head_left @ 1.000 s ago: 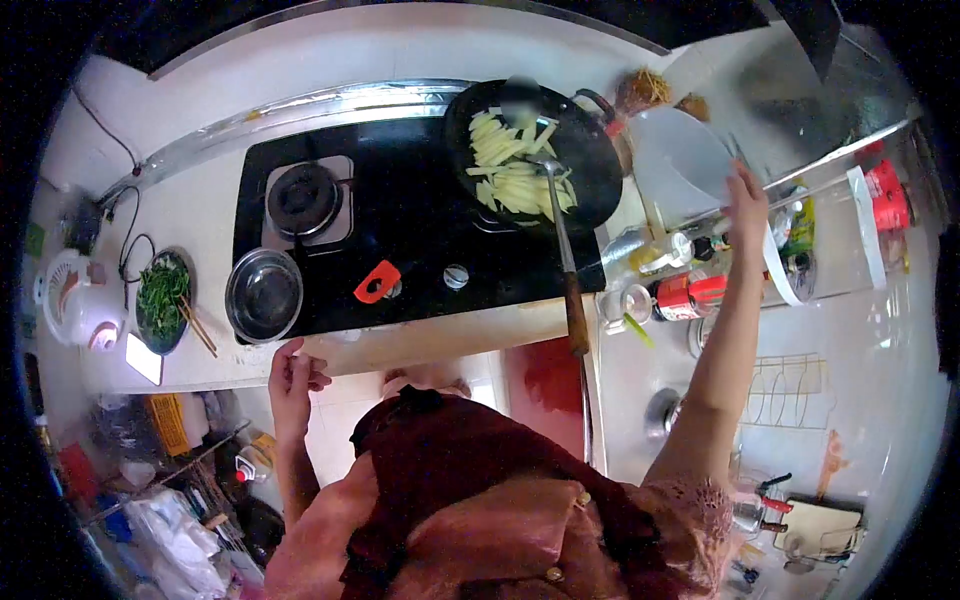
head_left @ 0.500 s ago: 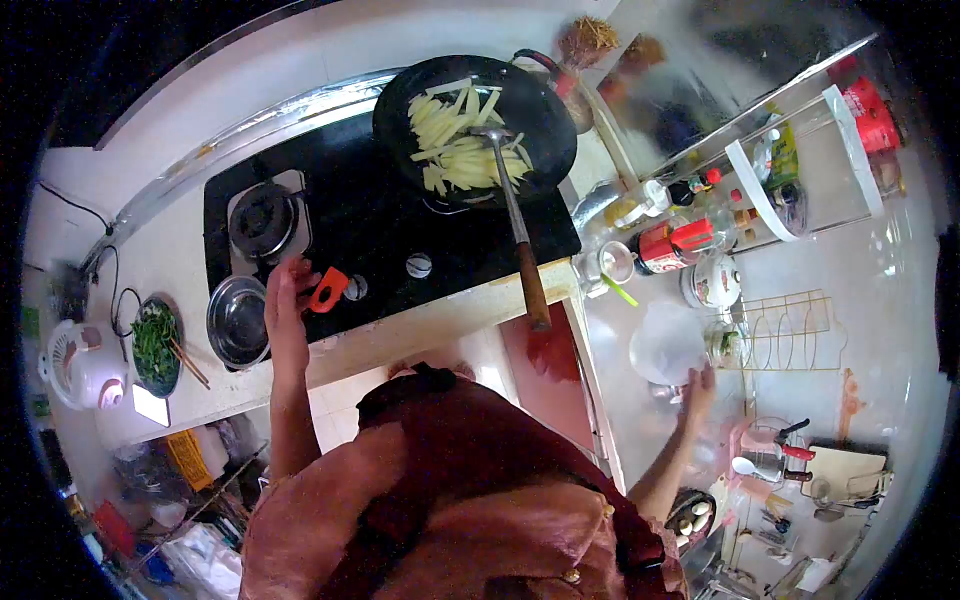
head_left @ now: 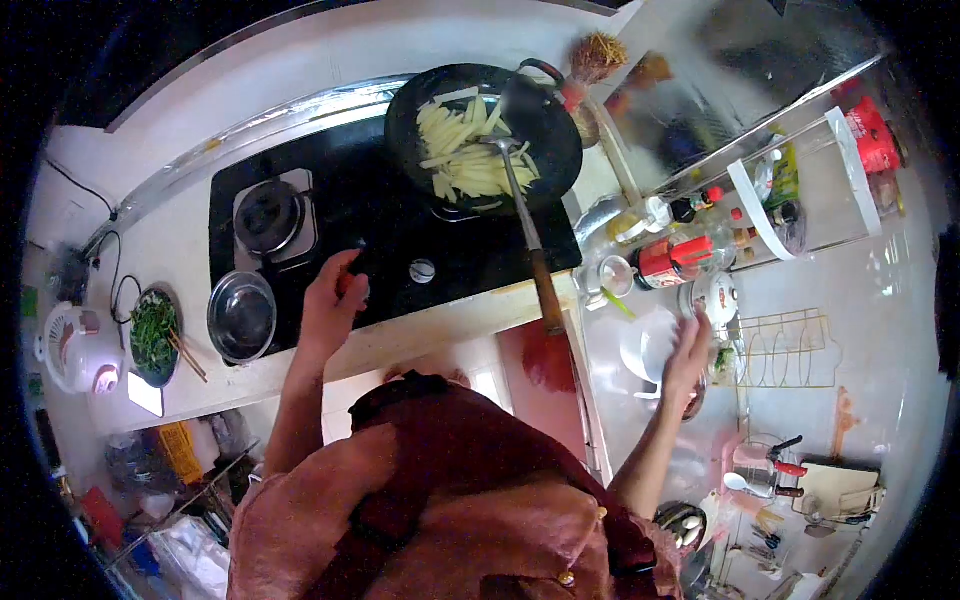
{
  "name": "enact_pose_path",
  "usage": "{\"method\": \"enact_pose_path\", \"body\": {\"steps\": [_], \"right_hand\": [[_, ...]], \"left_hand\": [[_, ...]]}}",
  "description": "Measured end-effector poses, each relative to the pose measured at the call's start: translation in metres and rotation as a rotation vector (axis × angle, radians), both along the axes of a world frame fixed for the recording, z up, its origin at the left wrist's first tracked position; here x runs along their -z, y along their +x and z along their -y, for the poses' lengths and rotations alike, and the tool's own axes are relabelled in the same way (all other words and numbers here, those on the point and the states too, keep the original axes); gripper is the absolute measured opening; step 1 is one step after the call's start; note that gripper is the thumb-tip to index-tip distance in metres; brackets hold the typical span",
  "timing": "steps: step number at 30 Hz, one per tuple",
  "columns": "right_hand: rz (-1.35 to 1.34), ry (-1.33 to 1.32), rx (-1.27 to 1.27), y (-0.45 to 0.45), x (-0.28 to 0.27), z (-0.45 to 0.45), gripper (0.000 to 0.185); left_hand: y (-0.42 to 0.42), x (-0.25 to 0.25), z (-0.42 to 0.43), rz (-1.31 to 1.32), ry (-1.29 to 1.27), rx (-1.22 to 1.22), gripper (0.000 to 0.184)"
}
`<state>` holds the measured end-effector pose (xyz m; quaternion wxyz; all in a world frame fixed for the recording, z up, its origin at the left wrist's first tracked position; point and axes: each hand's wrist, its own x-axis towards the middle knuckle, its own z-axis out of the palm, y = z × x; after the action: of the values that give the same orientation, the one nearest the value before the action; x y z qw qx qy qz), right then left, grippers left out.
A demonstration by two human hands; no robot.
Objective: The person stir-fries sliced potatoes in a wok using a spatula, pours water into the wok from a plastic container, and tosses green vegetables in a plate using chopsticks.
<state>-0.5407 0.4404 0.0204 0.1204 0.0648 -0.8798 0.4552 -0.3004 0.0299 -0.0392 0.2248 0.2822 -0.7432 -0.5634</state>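
Note:
My left hand (head_left: pixel 335 298) is closed round the red knob cover (head_left: pixel 346 281) at the front of the black stove (head_left: pixel 385 240). Over the right counter, my right hand (head_left: pixel 687 355) has its fingers stretched beside a white bowl (head_left: pixel 645 345), which stands on that counter. Pale cut strips (head_left: pixel 470 150) lie in the dark wok (head_left: pixel 560 150) on the right burner. A metal spatula (head_left: pixel 530 235) with a wooden handle rests in the wok, its handle reaching past the stove's front edge.
A metal bowl (head_left: pixel 242 316) stands at the stove's left front corner. Left of it are a plate of greens (head_left: pixel 153 335) with chopsticks and a white cooker (head_left: pixel 80 350). Bottles (head_left: pixel 665 262), a lidded white pot (head_left: pixel 717 297) and a wire rack (head_left: pixel 785 348) line the right side.
My right hand has come down from the upper right with the white bowl, which now stands on the right counter. My left hand has moved from the counter edge to the red knob cover.

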Motion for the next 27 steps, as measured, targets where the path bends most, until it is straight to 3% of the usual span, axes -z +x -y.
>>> {"method": "enact_pose_path", "body": {"steps": [2, 4, 7, 10, 11, 13, 18, 24, 27], "right_hand": [[0.200, 0.065, -0.515, 0.016, -0.045, 0.087, 0.056], [0.114, 0.407, -0.831, 0.028, -0.070, 0.150, 0.061], [0.266, 0.804, -0.972, 0.015, -0.071, 0.177, 0.063], [-0.003, 0.726, -0.965, -0.006, -0.065, 0.159, 0.062], [0.087, 0.760, -0.877, -0.002, -0.085, 0.153, 0.057], [0.019, 0.719, -0.879, -0.006, -0.081, 0.159, 0.054], [-0.136, 0.574, -0.833, -0.025, -0.021, 0.214, 0.052], [-0.056, 0.917, -0.809, -0.024, -0.029, 0.191, 0.054], [-0.163, 0.960, -0.715, -0.009, -0.054, 0.201, 0.054]], "left_hand": [[-0.002, -0.006, -0.007, 0.020, -0.017, 0.001, 0.034], [-0.002, -0.005, -0.011, 0.001, -0.026, 0.006, 0.035], [-0.002, -0.004, -0.010, 0.001, -0.009, 0.006, 0.035], [-0.001, -0.002, -0.009, -0.005, 0.036, 0.017, 0.035], [0.000, -0.009, -0.009, 0.002, 0.051, 0.019, 0.036], [-0.001, -0.008, -0.010, -0.010, 0.058, 0.016, 0.036], [-0.002, -0.004, -0.010, -0.033, 0.021, 0.017, 0.037], [0.000, -0.006, -0.005, -0.009, -0.019, 0.081, 0.038], [0.000, 0.000, -0.004, -0.030, -0.021, 0.077, 0.037]]}}
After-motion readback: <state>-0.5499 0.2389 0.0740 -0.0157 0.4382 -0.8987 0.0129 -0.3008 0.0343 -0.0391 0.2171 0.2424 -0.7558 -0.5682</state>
